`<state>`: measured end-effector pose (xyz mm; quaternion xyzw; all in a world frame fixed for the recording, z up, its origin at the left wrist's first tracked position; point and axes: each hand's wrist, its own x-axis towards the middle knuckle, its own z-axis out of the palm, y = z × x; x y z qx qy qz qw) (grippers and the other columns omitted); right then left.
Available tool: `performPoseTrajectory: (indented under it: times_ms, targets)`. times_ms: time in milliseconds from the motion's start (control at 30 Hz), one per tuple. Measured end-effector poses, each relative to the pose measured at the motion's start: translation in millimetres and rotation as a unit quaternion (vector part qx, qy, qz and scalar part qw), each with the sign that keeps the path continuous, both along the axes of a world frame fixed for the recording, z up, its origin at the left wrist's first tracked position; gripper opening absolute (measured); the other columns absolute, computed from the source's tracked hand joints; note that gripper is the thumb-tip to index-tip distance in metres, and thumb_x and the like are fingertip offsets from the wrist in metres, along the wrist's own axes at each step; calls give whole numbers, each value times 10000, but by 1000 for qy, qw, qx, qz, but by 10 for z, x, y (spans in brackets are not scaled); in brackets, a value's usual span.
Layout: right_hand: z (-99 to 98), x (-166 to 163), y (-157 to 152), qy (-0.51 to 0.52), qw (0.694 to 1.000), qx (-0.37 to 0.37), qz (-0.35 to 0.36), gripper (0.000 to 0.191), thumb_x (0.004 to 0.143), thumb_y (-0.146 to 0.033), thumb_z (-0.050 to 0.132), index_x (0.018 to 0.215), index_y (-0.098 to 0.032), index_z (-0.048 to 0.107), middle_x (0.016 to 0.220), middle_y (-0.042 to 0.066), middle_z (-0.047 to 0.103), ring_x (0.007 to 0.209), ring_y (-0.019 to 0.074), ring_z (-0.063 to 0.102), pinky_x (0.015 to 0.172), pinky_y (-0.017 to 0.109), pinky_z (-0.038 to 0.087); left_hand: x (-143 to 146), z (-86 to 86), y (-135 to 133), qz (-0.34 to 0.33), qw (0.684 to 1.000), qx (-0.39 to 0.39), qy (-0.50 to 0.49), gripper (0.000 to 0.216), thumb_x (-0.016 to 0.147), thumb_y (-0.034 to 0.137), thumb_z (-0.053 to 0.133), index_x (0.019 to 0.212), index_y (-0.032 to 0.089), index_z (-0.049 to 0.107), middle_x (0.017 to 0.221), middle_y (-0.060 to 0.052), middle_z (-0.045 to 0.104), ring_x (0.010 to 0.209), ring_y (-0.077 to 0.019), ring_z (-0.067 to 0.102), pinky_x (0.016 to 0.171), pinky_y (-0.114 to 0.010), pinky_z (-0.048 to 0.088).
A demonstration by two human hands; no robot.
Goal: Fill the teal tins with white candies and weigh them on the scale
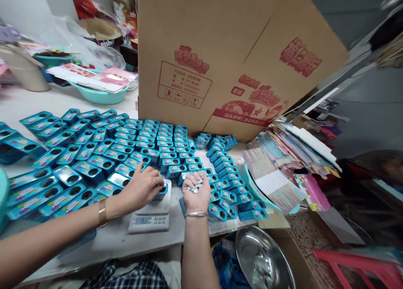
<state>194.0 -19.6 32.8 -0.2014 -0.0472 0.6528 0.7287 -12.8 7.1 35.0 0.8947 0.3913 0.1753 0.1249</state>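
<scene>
Evidently, the nearest things lay along the lower edge of the frame: a dark plaid cloth [126, 276] at lower centre and a shiny steel bowl [262, 259] at lower right. Just above the centre of that edge, the right hand [197, 196] was turned palm up, a metal bangle at its wrist, its fingers curled in around a small heap of white pellets [195, 186]. To its left in the frame, the left hand [141, 184] reached over the scale [149, 222], fingers bent and close together at the blue tin [162, 190] on its platform; whether they pinched a pellet, I could not tell. The scale stood near the front of the white tabletop [110, 243]. Beyond, rows of blue tins [101, 163], round openings upward, spread from the left edge past the middle. Papers [273, 167] were stacked at centre right. Farther back, a large printed carton [233, 41] filled the upper centre, and a turquoise basin [99, 97] stood at upper left.
</scene>
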Motion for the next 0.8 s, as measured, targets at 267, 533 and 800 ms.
performPoseTrajectory:
  times_ms: [267,533,800]
  targets:
    - [17,245,-62,25,999,19,-33,263,824,-167,568,677,-224,358,586,-100,322,469,59,296,426,134,297,-50,-184,-79,-23,999,4,27,517,773,281,711,1264,276,549,1207,-74,637,1201,-307,543,1161,-626,111]
    - [-7,304,-125,51,998,18,-45,245,835,-170,567,688,-219,378,596,-94,359,472,52,328,425,131,303,-48,-123,68,-23,998,34,42,418,833,189,575,1245,261,575,1088,-64,647,1099,-276,570,1164,-641,91]
    - [-10,402,-200,63,996,37,-45,266,835,-164,593,685,-216,378,580,-97,396,463,42,374,420,133,311,18,-60,646,-66,984,120,115,484,785,26,473,1157,285,643,1021,-71,650,1074,-267,541,1157,-652,108]
